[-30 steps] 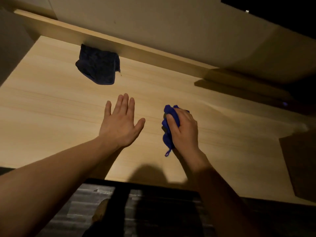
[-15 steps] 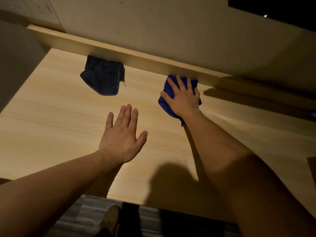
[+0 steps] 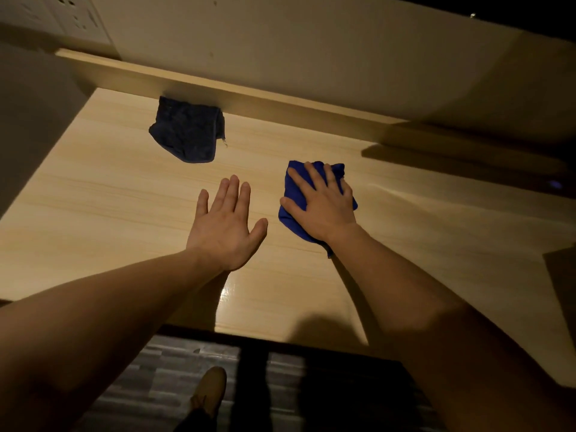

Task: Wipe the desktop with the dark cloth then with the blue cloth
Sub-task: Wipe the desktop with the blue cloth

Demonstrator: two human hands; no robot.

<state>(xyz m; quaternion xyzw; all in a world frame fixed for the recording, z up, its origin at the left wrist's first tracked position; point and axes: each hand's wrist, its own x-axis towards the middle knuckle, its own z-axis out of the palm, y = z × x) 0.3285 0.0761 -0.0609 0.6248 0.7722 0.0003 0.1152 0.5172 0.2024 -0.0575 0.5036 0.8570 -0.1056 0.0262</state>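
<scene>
Head view: my right hand (image 3: 322, 207) is pressed flat on the blue cloth (image 3: 291, 219), fingers spread over it, not gripping, about midway across the wooden desktop (image 3: 103, 194). My left hand (image 3: 226, 227) lies open, palm down on the bare wood, just beside the cloth without touching it. The dark cloth (image 3: 185, 135) sits crumpled at the far edge, against the raised back ledge (image 3: 280, 99). Below the near edge, a tan shoe (image 3: 210, 389) on striped flooring (image 3: 156, 375).
</scene>
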